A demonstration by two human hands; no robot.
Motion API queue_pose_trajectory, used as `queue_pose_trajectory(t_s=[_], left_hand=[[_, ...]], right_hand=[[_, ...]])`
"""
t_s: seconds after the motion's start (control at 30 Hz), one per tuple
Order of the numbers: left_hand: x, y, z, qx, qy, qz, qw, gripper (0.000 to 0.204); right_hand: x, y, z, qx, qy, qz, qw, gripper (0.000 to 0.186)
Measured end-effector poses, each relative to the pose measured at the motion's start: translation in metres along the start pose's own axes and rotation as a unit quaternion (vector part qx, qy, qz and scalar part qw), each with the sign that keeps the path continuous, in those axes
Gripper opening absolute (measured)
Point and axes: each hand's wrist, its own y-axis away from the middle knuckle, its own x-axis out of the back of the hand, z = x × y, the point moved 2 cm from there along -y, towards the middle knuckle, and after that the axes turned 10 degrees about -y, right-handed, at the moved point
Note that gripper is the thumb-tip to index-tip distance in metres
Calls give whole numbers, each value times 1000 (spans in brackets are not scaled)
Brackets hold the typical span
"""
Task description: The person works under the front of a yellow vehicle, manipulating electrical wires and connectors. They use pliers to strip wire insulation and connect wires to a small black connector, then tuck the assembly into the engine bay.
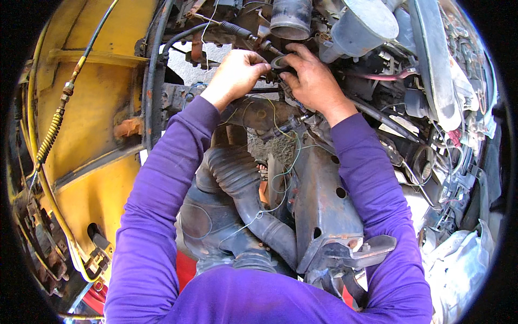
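Observation:
My left hand (pixel 236 75) is closed in a pinch, thumb against forefinger; whatever lies between them is too small to make out. Right beside it, my right hand (pixel 314 81) grips a small round grey piece (pixel 279 62), rather like a roll of tape, between thumb and fingers. Just beyond both hands runs a control cable (pixel 237 29) with a ribbed black boot and a metal end. A dark steel crossmember (pixel 251 113) passes below my hands. Thin loose wire (pixel 291 162) hangs in curls from this area toward me.
A ribbed black air hose (pixel 237 173) and a dark metal bracket (pixel 326 200) lie between my forearms. Yellow body panels (pixel 102 108) with a spring-wrapped cable (pixel 51 132) stand at the left. A grey funnel-shaped part (pixel 361 29) and an open pipe end (pixel 291 21) are at the far side.

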Motion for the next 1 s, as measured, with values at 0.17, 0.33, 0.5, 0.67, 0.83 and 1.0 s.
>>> queue_pose_trajectory(t_s=[0.17,0.33,0.5,0.67,0.83,1.0], left_hand=[[-5,-13,-6,7,-51,-35,998,34],[-5,-24,0,25,-27,-47,998,35],[6,-22,30,-34,-48,-28,998,29],[5,1,32,-59,-45,-38,996,30],[7,3,1,12,-1,-40,999,30],[3,0,-7,22,29,-39,999,30]], right_hand=[[7,-2,0,9,-54,-32,998,30],[10,-5,-7,-115,-260,-94,954,31],[2,-5,-1,-135,-89,-45,986,38],[0,-1,-17,-59,0,28,998,42],[3,1,-6,-44,-38,-36,998,41],[0,-2,3,-67,-88,-44,993,36]])
